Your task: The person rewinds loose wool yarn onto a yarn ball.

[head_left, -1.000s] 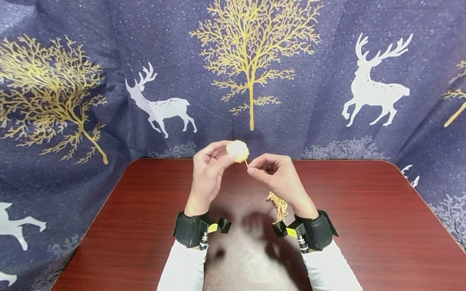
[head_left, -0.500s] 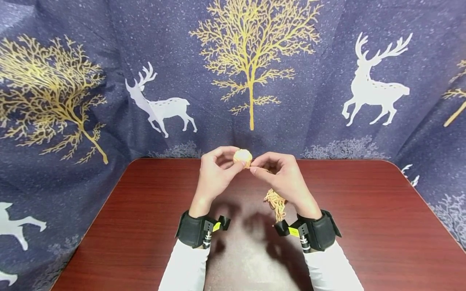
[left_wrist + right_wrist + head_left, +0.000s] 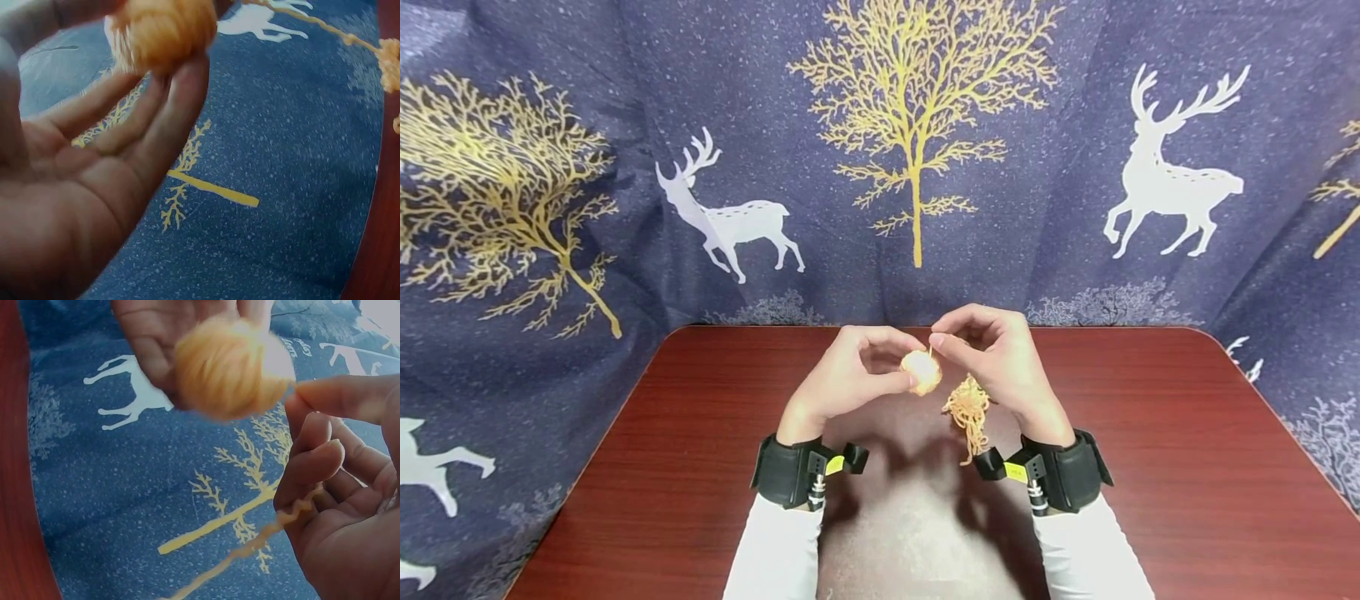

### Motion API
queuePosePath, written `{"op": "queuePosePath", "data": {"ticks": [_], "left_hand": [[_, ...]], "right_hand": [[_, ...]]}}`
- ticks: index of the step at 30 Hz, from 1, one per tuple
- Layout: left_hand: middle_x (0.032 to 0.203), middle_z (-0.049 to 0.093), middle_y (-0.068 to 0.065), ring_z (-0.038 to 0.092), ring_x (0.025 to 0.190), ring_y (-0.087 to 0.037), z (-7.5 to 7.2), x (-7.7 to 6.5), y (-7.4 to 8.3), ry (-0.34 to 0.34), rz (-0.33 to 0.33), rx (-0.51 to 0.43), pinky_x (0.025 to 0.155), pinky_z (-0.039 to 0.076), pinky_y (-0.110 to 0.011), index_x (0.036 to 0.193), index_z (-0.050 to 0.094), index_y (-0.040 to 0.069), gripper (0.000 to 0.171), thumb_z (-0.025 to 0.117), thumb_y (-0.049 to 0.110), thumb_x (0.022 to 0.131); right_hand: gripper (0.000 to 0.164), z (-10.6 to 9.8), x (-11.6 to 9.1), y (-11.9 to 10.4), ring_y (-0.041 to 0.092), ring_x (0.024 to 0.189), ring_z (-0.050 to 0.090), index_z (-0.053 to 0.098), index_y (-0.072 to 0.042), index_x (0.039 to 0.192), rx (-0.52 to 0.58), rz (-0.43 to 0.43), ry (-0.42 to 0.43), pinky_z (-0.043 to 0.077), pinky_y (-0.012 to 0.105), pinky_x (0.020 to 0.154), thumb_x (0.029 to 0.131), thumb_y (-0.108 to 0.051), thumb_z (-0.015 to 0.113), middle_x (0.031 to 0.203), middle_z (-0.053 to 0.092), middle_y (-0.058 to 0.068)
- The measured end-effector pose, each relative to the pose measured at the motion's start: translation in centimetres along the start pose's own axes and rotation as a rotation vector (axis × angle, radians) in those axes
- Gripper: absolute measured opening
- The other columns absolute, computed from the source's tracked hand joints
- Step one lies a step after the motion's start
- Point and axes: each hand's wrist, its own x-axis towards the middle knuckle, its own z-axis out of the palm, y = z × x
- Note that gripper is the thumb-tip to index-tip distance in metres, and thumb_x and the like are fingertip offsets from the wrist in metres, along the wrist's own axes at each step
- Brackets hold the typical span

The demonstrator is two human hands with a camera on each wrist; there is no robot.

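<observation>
A small ball of yellow-orange yarn (image 3: 921,372) is held up above the table between the thumb and fingers of my left hand (image 3: 855,375). Just right of it, my right hand (image 3: 992,354) pinches the yarn strand between thumb and forefinger, close to the ball. In the right wrist view the wound ball (image 3: 228,369) shows its layered turns, and a crinkled strand (image 3: 250,547) trails down out of the curled lower fingers. A loose tangle of the same yarn (image 3: 967,408) lies on the table below my right hand.
The reddish-brown wooden table (image 3: 700,433) has a greyish worn patch (image 3: 910,533) at its front middle. A dark blue cloth (image 3: 865,233) printed with deer and golden trees hangs behind and beside it. Black wrist bands (image 3: 790,471) carry the small cameras.
My left hand has lowered and turned with the yarn ball, moving it right and toward me. My right hand has shifted slightly right and up, the strand still pinched.
</observation>
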Motion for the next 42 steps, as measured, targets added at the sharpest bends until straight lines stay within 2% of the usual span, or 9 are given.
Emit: {"op": "queuePosePath", "data": {"ticks": [4, 8, 12, 19, 23, 29, 33, 37, 42], "left_hand": [[0.106, 0.071, -0.024, 0.070, 0.099, -0.020, -0.2, -0.2, 0.2, -0.093, 0.079, -0.121, 0.086, 0.061, -0.040, 0.115, 0.065, -0.013, 0.032, 0.074, -0.008, 0.084], [0.107, 0.072, -0.021, 0.070, 0.100, -0.021, -0.2, -0.2, 0.3, -0.079, 0.162, -0.223, 0.086, 0.060, -0.037, 0.115, 0.061, -0.019, 0.037, 0.077, -0.005, 0.084], [0.107, 0.073, -0.011, 0.070, 0.097, -0.021, 0.1, -0.1, 0.4, 0.017, 0.236, -0.299, 0.085, 0.060, -0.035, 0.114, 0.061, -0.020, 0.040, 0.078, 0.000, 0.084], [0.106, 0.074, -0.010, 0.070, 0.098, -0.019, 1.0, 0.5, 0.5, 0.256, 0.291, -0.494, 0.083, 0.060, -0.029, 0.109, 0.073, 0.006, 0.033, 0.066, -0.012, 0.082], [0.108, 0.073, -0.010, 0.070, 0.100, -0.020, 1.2, 0.6, 0.6, 0.399, 0.301, -0.554, 0.083, 0.060, -0.029, 0.109, 0.073, 0.006, 0.034, 0.061, -0.014, 0.083], [0.108, 0.073, -0.009, 0.071, 0.099, -0.020, 1.3, 1.0, 0.6, 0.594, 0.290, -0.406, 0.084, 0.060, -0.029, 0.111, 0.071, -0.004, 0.032, 0.068, -0.016, 0.081], [0.109, 0.071, -0.014, 0.070, 0.099, -0.020, 1.3, 1.1, 0.4, 0.633, 0.241, -0.278, 0.086, 0.060, -0.033, 0.113, 0.066, -0.014, 0.033, 0.073, -0.015, 0.080], [0.111, 0.070, -0.020, 0.071, 0.098, -0.018, 1.1, 1.1, 0.0, 0.575, 0.193, -0.124, 0.090, 0.060, -0.038, 0.112, 0.066, -0.014, 0.033, 0.075, -0.012, 0.081], [0.106, 0.071, -0.023, 0.071, 0.095, -0.022, 0.6, 0.7, 0.0, 0.383, 0.117, -0.007, 0.089, 0.060, -0.039, 0.111, 0.068, -0.011, 0.031, 0.076, -0.011, 0.081]], "right_hand": [[0.007, -0.1, 0.0, 0.1, 0.013, 0.067, 0.063, 0.073, 0.003, 0.095, 0.021, 0.003, 0.002, 0.052, 0.022, 0.058, 0.088, 0.002, 0.074, 0.083, 0.072, 0.006], [0.008, 0.1, 0.1, 0.3, 0.013, 0.068, 0.063, 0.073, 0.005, 0.095, 0.025, 0.004, 0.004, 0.053, 0.022, 0.059, 0.088, 0.003, 0.074, 0.085, 0.073, 0.005], [0.007, 0.3, 0.1, 0.5, 0.013, 0.069, 0.064, 0.072, 0.006, 0.095, 0.029, 0.022, 0.001, 0.054, 0.022, 0.061, 0.088, 0.004, 0.073, 0.084, 0.073, 0.005], [0.008, 1.0, 0.0, 0.4, 0.014, 0.069, 0.064, 0.073, 0.003, 0.094, 0.005, 0.051, -0.026, 0.053, 0.022, 0.060, 0.086, 0.002, 0.076, 0.082, 0.072, 0.006], [0.007, 1.4, 0.0, 0.3, 0.013, 0.066, 0.061, 0.074, -0.002, 0.092, -0.041, 0.054, -0.043, 0.049, 0.022, 0.056, 0.086, -0.001, 0.078, 0.083, 0.072, 0.004], [0.005, 1.9, -0.1, 0.2, 0.013, 0.065, 0.060, 0.075, -0.002, 0.091, -0.057, 0.042, -0.068, 0.049, 0.021, 0.054, 0.086, -0.001, 0.077, 0.081, 0.071, 0.005], [0.006, 1.8, -0.1, 0.1, 0.013, 0.065, 0.060, 0.075, -0.002, 0.091, -0.063, 0.029, -0.051, 0.049, 0.021, 0.054, 0.086, -0.001, 0.077, 0.080, 0.071, 0.005], [0.006, 1.4, -0.1, -0.1, 0.013, 0.067, 0.061, 0.075, -0.002, 0.092, -0.068, 0.007, -0.017, 0.051, 0.022, 0.057, 0.086, 0.000, 0.077, 0.083, 0.072, 0.007], [0.006, 0.7, 0.0, -0.3, 0.014, 0.070, 0.065, 0.074, 0.001, 0.093, -0.034, -0.011, 0.016, 0.055, 0.022, 0.062, 0.087, 0.003, 0.076, 0.086, 0.073, 0.009]]}}
